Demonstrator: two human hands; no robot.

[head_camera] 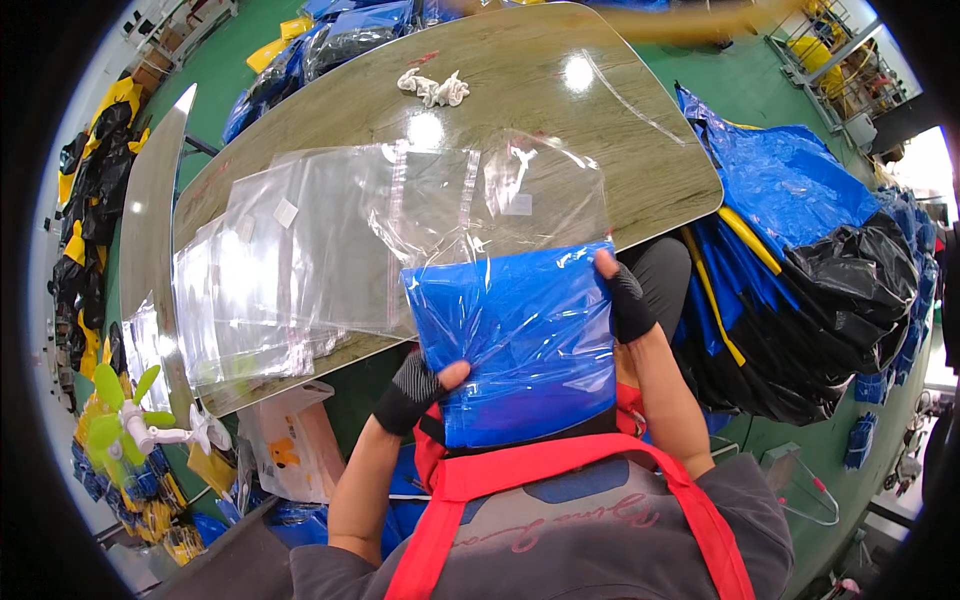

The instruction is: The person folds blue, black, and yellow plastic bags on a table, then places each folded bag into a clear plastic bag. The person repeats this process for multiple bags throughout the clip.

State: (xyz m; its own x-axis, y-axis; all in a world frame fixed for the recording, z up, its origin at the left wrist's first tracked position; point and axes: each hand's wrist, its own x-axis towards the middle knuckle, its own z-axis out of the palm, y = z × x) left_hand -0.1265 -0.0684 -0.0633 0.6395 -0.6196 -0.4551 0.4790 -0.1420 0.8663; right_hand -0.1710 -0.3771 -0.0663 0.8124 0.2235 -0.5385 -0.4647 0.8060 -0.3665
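Note:
A folded blue plastic sheet [532,345] lies inside a clear plastic bag [555,187], held against the lap at the table's near edge. My left hand [420,386], in a fingerless dark glove, grips the lower left side with the thumb on top. My right hand [626,292], gloved likewise, grips the upper right corner, thumb on top. The bag's upper part stretches over the tabletop, transparent, with a small white label. Left of it, several flat clear plastic bags [300,240] lie overlapping on the wood-patterned table [525,67].
A crumpled white cloth [435,88] lies on the table. Blue and black sheeting [810,247] is heaped at the right. A small green-bladed fan [131,420] stands at the left, near a white carrier bag [289,439]. Blue bundles [352,37] sit beyond the table.

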